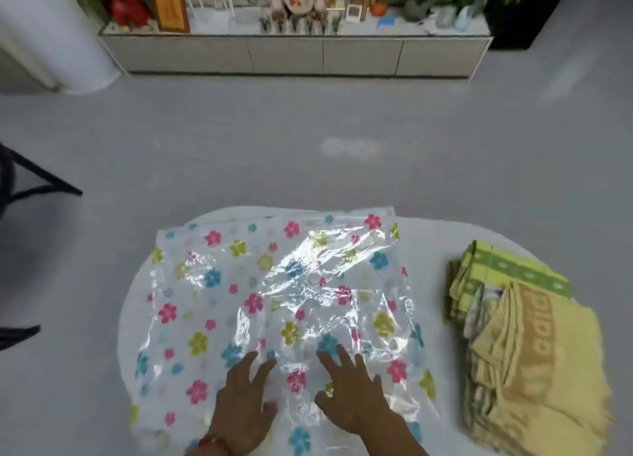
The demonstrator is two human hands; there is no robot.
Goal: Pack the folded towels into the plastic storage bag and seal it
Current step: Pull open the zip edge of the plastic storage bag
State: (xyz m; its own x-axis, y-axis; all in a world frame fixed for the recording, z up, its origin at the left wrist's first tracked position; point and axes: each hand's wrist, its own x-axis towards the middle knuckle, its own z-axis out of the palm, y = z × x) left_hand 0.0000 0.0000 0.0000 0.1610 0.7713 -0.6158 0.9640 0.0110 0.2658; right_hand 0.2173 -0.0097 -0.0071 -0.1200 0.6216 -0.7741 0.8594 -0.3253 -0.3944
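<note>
At the far left edge, dark legs of a black chair (37, 178) stand on the grey floor (308, 130), well apart from the work. To its right sits the white round-cornered bench (428, 229), and most of its top is covered by the clear plastic storage bag printed with pink, blue and green flowers (274, 294). The bag lies flat and crinkled, with nothing inside it that can be seen; a small round valve (313, 280) shows near its middle.

The left hand (243, 404) rests palm down on the near part of the bag, fingers (265, 366) spread and released, pressing on the plastic rather than grasping it. A red beaded bracelet (215, 442) circles that wrist. Just beside it, a little apart, the right hand (349, 394) lies flat on the bag in the same way, its fingers (329, 361) splayed and released, holding nothing.

Further right, clear of the bag and not touching it, a stack of folded yellow and green towels (520, 346) sits on the bench near its right edge. The top towel at the near end is pale yellow with an orange-tan woven band; behind it lies a towel with a green patterned stripe. The stack leans slightly and its layers are uneven.

Along the far wall runs a low white cabinet (294, 55), its top crowded with potted green plants, a framed picture and small ornaments too blurred to tell apart.
</note>
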